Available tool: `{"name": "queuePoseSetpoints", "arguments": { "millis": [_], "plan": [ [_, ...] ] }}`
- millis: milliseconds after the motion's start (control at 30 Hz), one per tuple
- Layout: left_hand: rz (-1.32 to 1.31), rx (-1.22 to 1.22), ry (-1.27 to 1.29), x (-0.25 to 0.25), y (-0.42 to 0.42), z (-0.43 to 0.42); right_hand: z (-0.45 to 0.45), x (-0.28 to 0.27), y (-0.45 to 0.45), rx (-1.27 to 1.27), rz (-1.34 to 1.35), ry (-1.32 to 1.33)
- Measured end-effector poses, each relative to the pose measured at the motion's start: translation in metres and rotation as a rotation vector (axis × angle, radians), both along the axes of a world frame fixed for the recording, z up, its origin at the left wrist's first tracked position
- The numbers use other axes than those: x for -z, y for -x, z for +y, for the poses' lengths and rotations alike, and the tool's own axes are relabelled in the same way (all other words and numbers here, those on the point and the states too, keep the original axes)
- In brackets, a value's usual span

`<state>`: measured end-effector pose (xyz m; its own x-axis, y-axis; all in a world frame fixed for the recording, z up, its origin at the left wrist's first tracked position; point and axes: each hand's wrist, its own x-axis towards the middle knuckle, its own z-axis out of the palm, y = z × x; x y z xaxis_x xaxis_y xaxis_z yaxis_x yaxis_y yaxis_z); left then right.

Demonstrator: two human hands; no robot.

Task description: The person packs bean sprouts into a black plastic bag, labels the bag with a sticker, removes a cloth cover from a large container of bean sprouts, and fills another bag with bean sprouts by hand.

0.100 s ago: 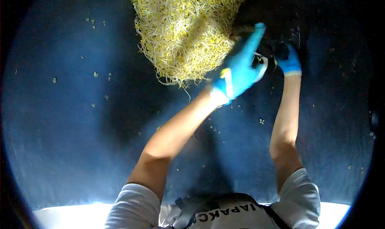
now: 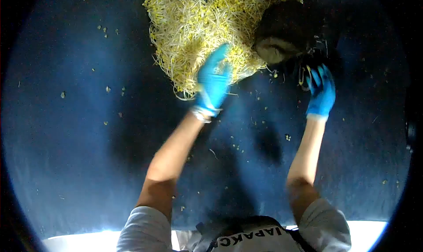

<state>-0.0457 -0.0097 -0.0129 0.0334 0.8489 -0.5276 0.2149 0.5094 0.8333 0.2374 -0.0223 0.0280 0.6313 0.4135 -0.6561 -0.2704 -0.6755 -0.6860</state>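
Across the left of the dark blue surface [image 2: 66,141], small pale bits [image 2: 63,94] lie scattered. Right of them, at the top, spreads a heap of yellow-headed sprouts [image 2: 207,18]. Over its lower edge is the blurred, gloved left hand [image 2: 214,86], fingers parted, no object visible in its grip; whether it touches the sprouts, I can't tell. Beside the heap sits a dark rounded shape [image 2: 284,25], unclear in shadow. Farther right, the gloved right hand [image 2: 323,91] has bent fingers near thin strands [image 2: 303,78]; I can't tell whether it grips them. The step seems to be handling sprouts; the next move calls for a light touch. Around the surface, blackness hides the room.
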Motion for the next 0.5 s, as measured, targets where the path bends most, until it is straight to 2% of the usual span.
{"name": "queuePoseSetpoints", "arguments": {
  "millis": [67,100,133,167,200,267,333,400,467,500],
  "plan": [
    [0.326,0.086,-0.095,0.077,0.085,-0.008,-0.007,-0.031,0.057,-0.201,-0.436,-0.166],
    [0.277,-0.029,-0.205,0.086,0.115,0.001,-0.020,-0.030,0.076,-0.325,-0.330,-0.187],
    [0.255,-0.172,-0.156,0.139,0.158,0.007,-0.034,-0.030,0.096,-0.445,-0.219,-0.205],
    [0.227,-0.321,-0.117,0.191,0.200,0.013,-0.031,-0.024,0.126,-0.402,0.115,-0.091],
    [0.248,-0.277,-0.075,0.196,0.212,0.041,-0.045,0.005,0.143,-0.321,0.341,0.062],
    [0.288,-0.190,0.008,0.213,0.229,0.094,-0.113,0.127,0.131,0.030,0.576,0.204],
    [0.943,0.740,-0.927,0.267,0.255,0.134,-0.127,0.206,0.104,0.282,0.474,0.252],
    [0.776,0.597,-0.280,0.325,0.251,0.164,-0.120,0.255,0.083,0.430,0.393,0.223],
    [0.889,0.757,-0.039,0.325,0.227,0.168,-0.116,0.299,0.075,0.456,0.511,0.089],
    [1.087,1.006,-0.125,0.290,0.189,0.168,-0.126,0.336,0.069,0.393,0.478,0.102]
  ]
}}
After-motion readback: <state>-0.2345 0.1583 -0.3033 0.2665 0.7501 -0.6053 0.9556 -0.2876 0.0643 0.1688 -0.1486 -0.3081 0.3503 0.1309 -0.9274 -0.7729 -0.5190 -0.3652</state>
